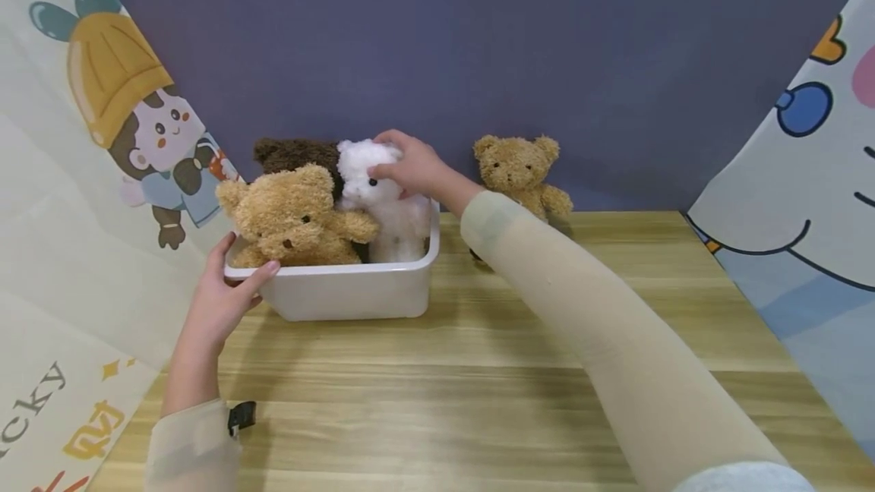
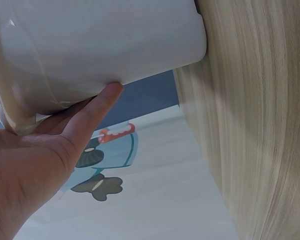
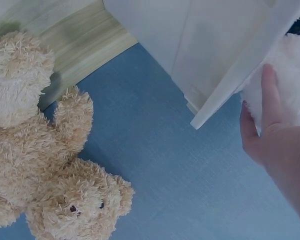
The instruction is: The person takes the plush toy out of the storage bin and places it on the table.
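A white plastic bin (image 1: pixel 349 294) stands on the table at the back left, holding several plush toys. My left hand (image 1: pixel 214 302) grips its left front corner, thumb over the rim; in the left wrist view, the fingers (image 2: pixel 92 112) lie along the bin's outer wall. My right hand (image 1: pixel 418 168) holds the head of a fluffy white plush toy (image 1: pixel 396 228), which sits upright at the bin's right end. Beside it a light brown teddy bear (image 1: pixel 290 203) leans back in the bin. Behind that shows a dark brown plush (image 1: pixel 297 154), mostly hidden.
Another light brown teddy bear (image 1: pixel 514 162) sits right of the bin against the blue-grey back panel (image 1: pixel 478 44), partly covered by my right sleeve. Printed cartoon panels flank the wood-grain table (image 1: pixel 424 401) on both sides. A small black object (image 1: pixel 241 416) is at my left cuff.
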{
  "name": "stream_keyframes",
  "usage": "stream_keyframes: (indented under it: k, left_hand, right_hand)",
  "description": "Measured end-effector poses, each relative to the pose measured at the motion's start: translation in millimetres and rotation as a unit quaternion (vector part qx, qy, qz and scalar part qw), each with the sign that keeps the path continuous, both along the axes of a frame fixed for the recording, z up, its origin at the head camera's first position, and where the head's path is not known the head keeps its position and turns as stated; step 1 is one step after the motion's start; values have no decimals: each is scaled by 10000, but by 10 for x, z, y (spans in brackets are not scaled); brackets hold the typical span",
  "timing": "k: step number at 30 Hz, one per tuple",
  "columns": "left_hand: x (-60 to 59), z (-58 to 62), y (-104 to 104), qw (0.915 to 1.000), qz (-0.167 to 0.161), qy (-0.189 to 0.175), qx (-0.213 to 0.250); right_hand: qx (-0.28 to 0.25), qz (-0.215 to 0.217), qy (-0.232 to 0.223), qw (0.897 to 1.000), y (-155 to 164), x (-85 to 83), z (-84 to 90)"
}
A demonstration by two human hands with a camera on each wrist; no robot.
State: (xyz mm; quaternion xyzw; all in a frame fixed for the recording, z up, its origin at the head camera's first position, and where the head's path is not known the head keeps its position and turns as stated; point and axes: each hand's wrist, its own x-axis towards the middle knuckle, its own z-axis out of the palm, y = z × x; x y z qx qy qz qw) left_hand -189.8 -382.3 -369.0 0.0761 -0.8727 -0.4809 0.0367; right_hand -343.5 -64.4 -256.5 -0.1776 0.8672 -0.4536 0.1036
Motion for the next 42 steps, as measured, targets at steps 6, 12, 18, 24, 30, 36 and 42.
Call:
stream_keyframes:
  k: [6,12,18,24,30,36,42]
  left_hand:
    - [36,6,6,10000,34,-40,55]
    - [37,41,24,10000,-11,-54,69]
    - [13,28,29,9999,-44,-77,56]
    - [-4,26,38,9999,-88,-25,104]
    - [23,54,29,9999,22,-25,110]
    - [37,58,28,9999,-7,-63,103]
    - [58,35,20,10000,4,-64,70]
  right_hand:
    - [-35,-129,62,9999,6,61,-18]
    - [-91,-276,250,9993,25,109,-28]
    - [-130,-204,407,9989,78,153,-45]
    - [-360,-277,499,9977,124,187,-68]
    - [-666,-265,553,9959,126,208,-97]
    - [-903,-491,564,9931,173,218,-95]
    - [-1602,-783,508,9827,300,242,37]
